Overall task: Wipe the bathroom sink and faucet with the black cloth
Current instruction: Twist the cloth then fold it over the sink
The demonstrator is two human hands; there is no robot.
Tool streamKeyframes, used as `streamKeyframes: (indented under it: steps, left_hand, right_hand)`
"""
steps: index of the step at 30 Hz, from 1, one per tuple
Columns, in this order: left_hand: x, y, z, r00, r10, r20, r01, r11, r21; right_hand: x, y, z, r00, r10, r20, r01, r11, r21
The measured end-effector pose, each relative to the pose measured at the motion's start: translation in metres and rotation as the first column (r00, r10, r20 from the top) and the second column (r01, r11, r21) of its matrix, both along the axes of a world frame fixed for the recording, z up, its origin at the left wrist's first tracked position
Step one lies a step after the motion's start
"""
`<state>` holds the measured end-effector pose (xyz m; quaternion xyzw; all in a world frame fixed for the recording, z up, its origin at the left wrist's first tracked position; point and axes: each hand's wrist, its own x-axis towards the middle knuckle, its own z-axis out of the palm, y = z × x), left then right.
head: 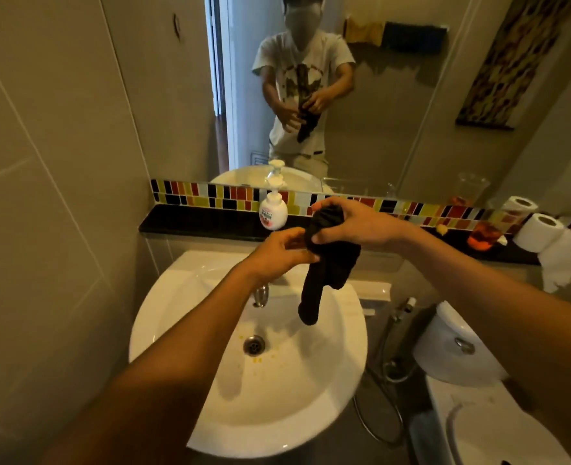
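My right hand (354,226) grips the bunched top of the black cloth (327,273), which hangs twisted down over the white sink (327,380). My left hand (277,253) touches the cloth's left side with its fingertips, fingers partly curled. The chrome faucet (261,295) pokes out just below my left wrist, mostly hidden by it. The drain (253,344) sits below, with small yellow specks around it on the basin.
A white soap pump bottle (273,213) stands on the black ledge (203,223) behind the sink. Toilet paper rolls (542,233) and an orange glass jar (483,233) sit on the ledge at right. The toilet (455,350) and a spray hose (394,330) are right of the sink.
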<state>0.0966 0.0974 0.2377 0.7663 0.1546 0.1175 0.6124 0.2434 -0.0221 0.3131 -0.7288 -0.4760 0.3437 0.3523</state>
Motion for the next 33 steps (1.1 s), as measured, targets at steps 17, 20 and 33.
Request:
streamKeyframes:
  steps: [17,20,33]
  left_hand:
    - [-0.002,0.050,0.115,0.946,0.268,0.185,-0.255,0.963,-0.093]
    - [-0.010,0.063,0.132,0.923,0.305,0.236,-0.314,0.949,0.001]
    - [-0.078,0.102,0.145,0.952,0.305,0.014,-0.283,0.864,0.417]
  right_hand:
    - [0.016,0.048,0.090,0.948,-0.087,0.305,0.009,0.969,0.248]
    - [0.014,0.055,0.101,0.826,-0.090,0.556,-0.075,0.961,0.267]
    - [0.002,0.085,0.129,0.730,-0.114,0.674,-0.181,0.919,0.351]
